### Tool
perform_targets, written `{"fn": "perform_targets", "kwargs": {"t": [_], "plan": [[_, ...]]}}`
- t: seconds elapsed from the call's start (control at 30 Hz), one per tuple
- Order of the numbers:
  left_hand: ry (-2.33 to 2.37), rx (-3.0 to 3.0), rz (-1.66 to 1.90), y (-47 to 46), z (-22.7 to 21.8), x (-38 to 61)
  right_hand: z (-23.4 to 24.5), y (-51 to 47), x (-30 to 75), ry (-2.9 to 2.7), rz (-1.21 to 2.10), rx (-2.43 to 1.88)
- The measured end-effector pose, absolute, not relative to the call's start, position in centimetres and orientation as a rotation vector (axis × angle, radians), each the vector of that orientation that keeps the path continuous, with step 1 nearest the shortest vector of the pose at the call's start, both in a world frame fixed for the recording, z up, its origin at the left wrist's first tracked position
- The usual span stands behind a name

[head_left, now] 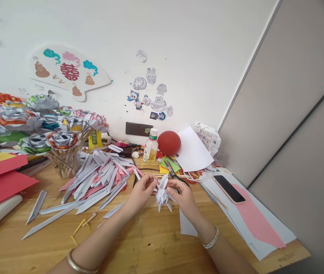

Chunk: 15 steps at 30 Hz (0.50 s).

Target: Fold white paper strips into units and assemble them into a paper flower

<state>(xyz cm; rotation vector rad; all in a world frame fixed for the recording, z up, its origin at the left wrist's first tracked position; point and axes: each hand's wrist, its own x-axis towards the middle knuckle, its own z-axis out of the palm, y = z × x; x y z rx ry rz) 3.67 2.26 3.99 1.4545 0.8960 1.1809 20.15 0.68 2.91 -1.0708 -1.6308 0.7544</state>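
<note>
Both my hands meet over the wooden table (139,247), pinching a small folded white paper piece (162,194). My left hand (141,191) grips its left side with closed fingers. My right hand (183,194) holds its right side, fingers curled round it. A bangle sits on each wrist. A heap of folded white and pink paper strips (99,177) lies just left of my left hand. Scissors (169,169) lie just beyond the paper piece.
Paper flowers in a glass vase (64,160) stand at the back left, with red paper sheets (2,179) beside them. A small bottle (150,146), a red ball (169,142) and white paper (193,152) stand by the wall. A phone (229,188) lies on papers at right.
</note>
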Motion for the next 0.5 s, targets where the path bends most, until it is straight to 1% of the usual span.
{"fn": "perform_targets", "kwargs": {"t": [0.2,0.5], "plan": [[1.019,1.757,1.101,1.71,3.77,4.10,3.44,0.20,19.80,-1.639,0.582,-1.197],[1.087,1.919,1.201,1.34,3.10,4.64,2.78,0.09,19.41,-1.596,0.420,-1.239]]}}
